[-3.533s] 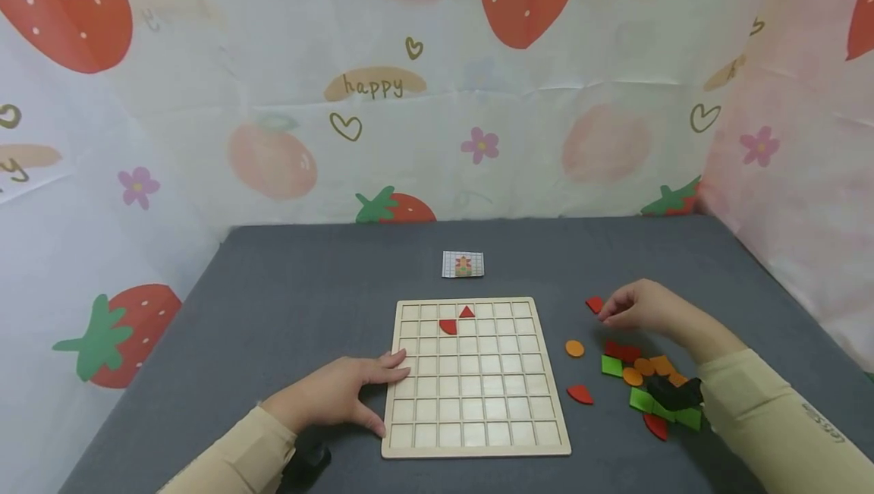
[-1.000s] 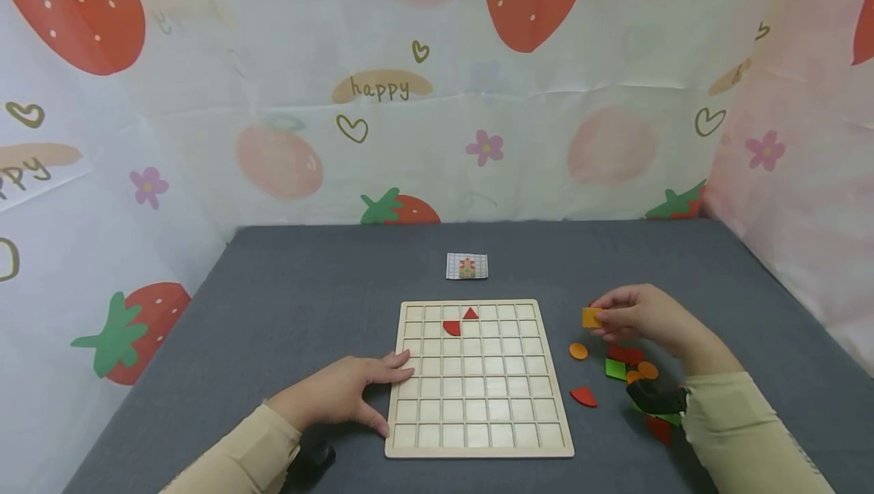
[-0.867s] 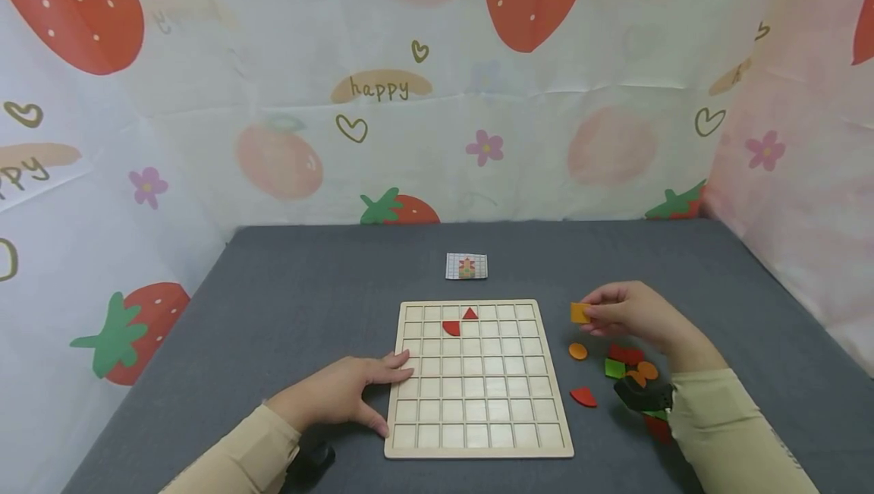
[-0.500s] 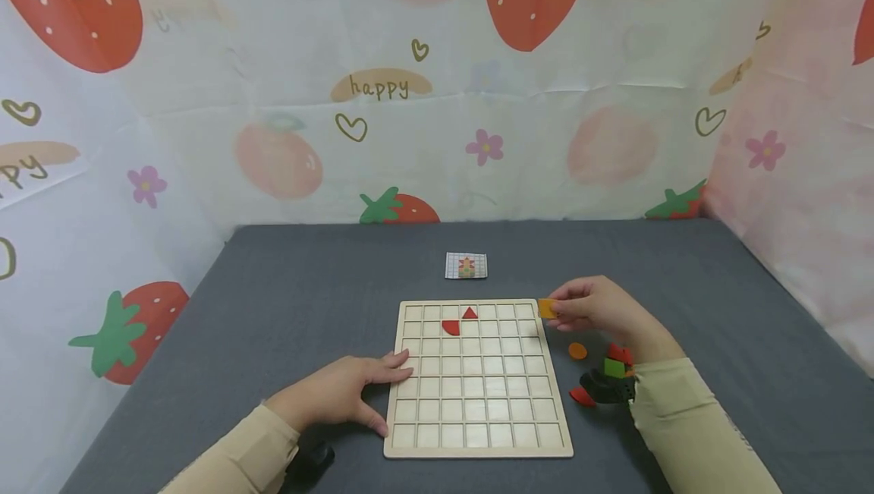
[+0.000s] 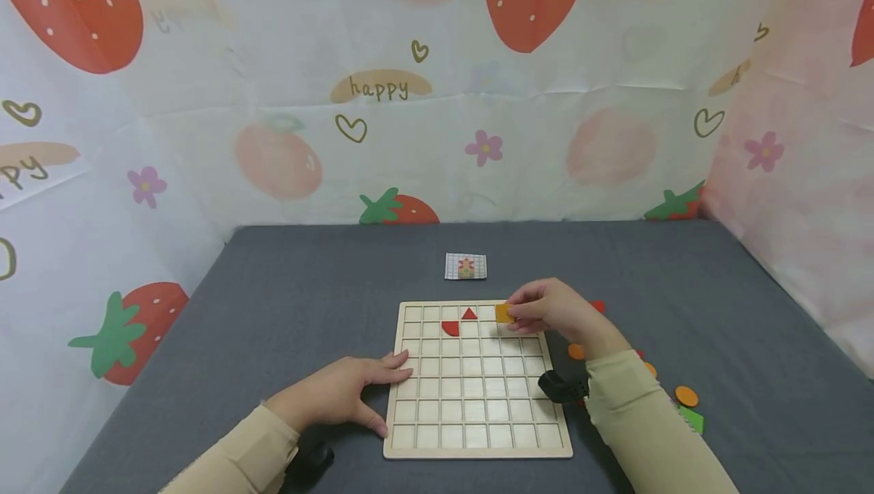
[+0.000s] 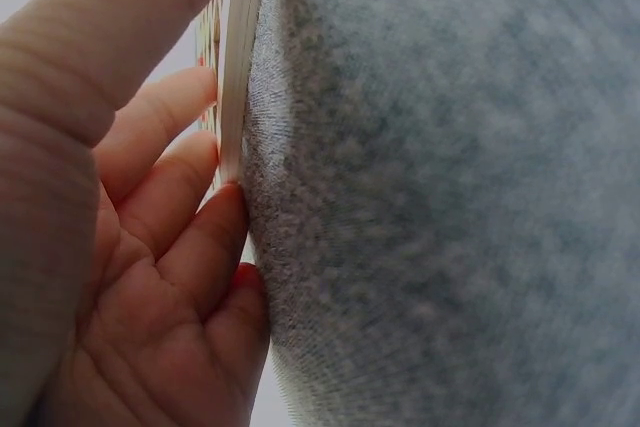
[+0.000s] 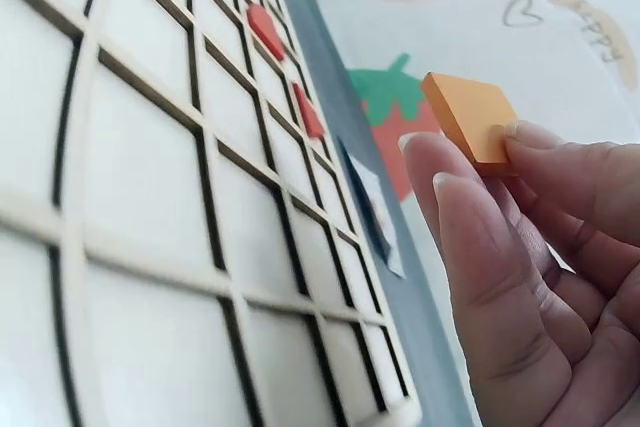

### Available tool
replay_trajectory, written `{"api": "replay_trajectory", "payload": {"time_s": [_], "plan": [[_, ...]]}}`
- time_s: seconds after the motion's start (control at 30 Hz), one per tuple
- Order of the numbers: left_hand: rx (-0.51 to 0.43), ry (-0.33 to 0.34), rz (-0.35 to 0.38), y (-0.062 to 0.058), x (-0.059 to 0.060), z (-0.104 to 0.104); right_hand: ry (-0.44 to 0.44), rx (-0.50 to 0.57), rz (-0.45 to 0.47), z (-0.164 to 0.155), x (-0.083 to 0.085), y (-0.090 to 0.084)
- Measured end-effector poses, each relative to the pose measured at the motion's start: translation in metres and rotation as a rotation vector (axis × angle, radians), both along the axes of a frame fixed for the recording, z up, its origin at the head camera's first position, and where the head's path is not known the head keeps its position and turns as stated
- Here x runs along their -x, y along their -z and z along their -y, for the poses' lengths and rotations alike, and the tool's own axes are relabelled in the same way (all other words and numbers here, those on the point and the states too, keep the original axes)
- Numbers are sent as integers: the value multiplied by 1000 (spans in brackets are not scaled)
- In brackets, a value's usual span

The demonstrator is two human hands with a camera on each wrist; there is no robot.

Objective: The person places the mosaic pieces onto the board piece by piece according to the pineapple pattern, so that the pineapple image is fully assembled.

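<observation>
A wooden grid board (image 5: pixel 471 388) lies on the dark grey cloth. My left hand (image 5: pixel 344 391) rests at its left edge, fingers extended over the rim and thumb near the lower corner; in the left wrist view the fingertips touch the board's side. Between thumb and fingers, my right hand (image 5: pixel 553 312) pinches an orange square tile (image 7: pixel 470 117) above the board's upper right part. A red triangle tile (image 5: pixel 469 313) sits in the top row. One row lower and one column left lies a red quarter-circle tile (image 5: pixel 451 328).
Behind the board lies a small pattern card (image 5: pixel 466 266). Loose tiles are spread right of the board, partly hidden by the right arm: an orange disc (image 5: pixel 576 351), another orange disc (image 5: pixel 686 396), a green tile (image 5: pixel 692 419) and a red tile (image 5: pixel 598 306).
My right hand first hovered over the loose tiles at right, then came to hold the orange square tile and carried it left over the board. The left hand has stayed at the board's edge.
</observation>
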State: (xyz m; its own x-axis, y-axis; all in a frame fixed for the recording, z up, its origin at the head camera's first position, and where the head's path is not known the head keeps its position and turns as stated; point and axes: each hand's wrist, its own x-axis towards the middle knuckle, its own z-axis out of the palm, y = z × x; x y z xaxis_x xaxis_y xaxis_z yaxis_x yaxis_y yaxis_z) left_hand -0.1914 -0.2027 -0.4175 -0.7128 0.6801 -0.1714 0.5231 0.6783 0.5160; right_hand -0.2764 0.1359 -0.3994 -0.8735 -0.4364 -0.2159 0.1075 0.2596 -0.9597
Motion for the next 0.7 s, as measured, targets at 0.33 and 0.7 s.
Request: {"api": "replay_trajectory", "payload": {"time_s": [0.33,0.7], "plan": [[-12,-1,11,1,1,0,26,-93,-2,32,3,9],[-29,14,-10,0,0,1,43,-89,22,51,5,16]]}}
